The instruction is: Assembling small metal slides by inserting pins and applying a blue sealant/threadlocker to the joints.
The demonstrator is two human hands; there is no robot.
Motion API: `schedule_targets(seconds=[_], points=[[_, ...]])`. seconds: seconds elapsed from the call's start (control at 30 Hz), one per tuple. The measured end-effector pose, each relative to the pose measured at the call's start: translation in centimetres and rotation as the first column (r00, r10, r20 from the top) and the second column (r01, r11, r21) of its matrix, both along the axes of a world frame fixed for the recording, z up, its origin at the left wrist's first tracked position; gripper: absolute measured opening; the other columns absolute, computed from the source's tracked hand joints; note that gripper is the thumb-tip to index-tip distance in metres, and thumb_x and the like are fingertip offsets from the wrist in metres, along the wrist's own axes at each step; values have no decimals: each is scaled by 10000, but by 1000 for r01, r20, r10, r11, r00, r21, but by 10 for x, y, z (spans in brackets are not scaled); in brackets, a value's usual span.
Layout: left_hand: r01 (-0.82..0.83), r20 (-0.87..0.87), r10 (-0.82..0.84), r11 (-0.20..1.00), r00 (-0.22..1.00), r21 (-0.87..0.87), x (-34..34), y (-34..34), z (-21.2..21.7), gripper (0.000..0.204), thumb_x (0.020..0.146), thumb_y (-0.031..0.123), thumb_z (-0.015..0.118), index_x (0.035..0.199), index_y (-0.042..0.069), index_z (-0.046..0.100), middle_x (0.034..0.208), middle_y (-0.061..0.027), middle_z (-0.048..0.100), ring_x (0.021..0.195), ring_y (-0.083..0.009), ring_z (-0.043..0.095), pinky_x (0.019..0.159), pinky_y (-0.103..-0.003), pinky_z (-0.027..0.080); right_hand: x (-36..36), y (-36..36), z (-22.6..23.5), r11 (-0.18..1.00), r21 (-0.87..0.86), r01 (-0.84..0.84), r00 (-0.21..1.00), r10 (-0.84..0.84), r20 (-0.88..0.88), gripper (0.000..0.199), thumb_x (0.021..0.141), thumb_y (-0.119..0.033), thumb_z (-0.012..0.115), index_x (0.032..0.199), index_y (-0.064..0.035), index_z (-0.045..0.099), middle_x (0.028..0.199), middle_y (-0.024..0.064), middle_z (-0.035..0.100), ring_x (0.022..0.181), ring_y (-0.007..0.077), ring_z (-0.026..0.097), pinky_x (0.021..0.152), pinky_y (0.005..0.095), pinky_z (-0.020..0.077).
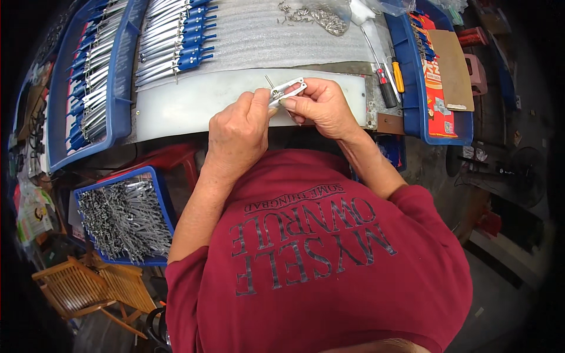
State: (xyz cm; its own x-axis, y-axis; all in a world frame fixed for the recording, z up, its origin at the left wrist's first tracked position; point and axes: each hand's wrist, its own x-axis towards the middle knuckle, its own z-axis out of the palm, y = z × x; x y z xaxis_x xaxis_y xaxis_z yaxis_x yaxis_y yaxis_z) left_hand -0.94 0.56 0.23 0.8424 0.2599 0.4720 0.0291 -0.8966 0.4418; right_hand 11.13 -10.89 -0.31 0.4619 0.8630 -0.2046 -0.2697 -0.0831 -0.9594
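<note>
Over the front part of a white work board (176,109), both hands are closed on one small silver metal piece (295,88). It has two narrow arms with holes at their ends, and a thin pin or rod sticks up beside it. My left hand (238,126) pinches its left end, largely covering it. My right hand (323,109) grips the arms between thumb and fingers. Behind the board, a row of silver metal parts with blue ends (191,59) lies on a white foam sheet (253,38). Small metal pins (300,16) lie loose at the back, next to a clear plastic bag (329,20) of them.
Blue trays (118,88) flank the board; the right tray (414,94) holds cardboard (452,70). A red-black screwdriver (386,91) and a yellow-handled screwdriver (399,78) lie beside it. Lower left are a blue crate (160,191) of grey metal parts, a red stool (185,162) and a wooden chair (70,288).
</note>
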Motion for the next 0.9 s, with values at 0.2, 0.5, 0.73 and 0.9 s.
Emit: schedule_targets(seconds=[0.2,0.5,0.73,0.9], points=[[-3,23,3,1000,1000,-8,0,-2,3,195,735,109,588,886,34,489,651,-80,466,509,-223,534,422,-325,420,-5,0,-1,996,69,54,997,-51,-52,72,774,-65,580,818,-7,580,576,-34,472,494,27,382,427,176,302],[3,48,-3,1000,999,-16,0,-6,3,193,732,102,587,880,30,488,646,-79,460,495,-220,528,415,-324,417,-9,0,-6,986,106,128,992,-126,-32,63,751,-42,597,795,-3,577,591,-54,463,515,15,376,441,167,302],[-11,71,13,999,997,-32,0,-3,3,202,727,100,590,886,29,487,651,-83,467,498,-227,530,422,-325,422,-8,1,2,991,81,105,993,-101,-56,74,764,-71,606,789,-6,580,605,-51,479,525,15,387,439,171,305],[-28,48,28,999,998,-17,0,-2,3,199,731,101,586,887,29,486,656,-86,469,501,-230,532,424,-326,423,-8,2,1,997,59,59,998,-57,-35,94,789,-38,570,867,10,547,651,12,503,490,50,383,426,192,313]])
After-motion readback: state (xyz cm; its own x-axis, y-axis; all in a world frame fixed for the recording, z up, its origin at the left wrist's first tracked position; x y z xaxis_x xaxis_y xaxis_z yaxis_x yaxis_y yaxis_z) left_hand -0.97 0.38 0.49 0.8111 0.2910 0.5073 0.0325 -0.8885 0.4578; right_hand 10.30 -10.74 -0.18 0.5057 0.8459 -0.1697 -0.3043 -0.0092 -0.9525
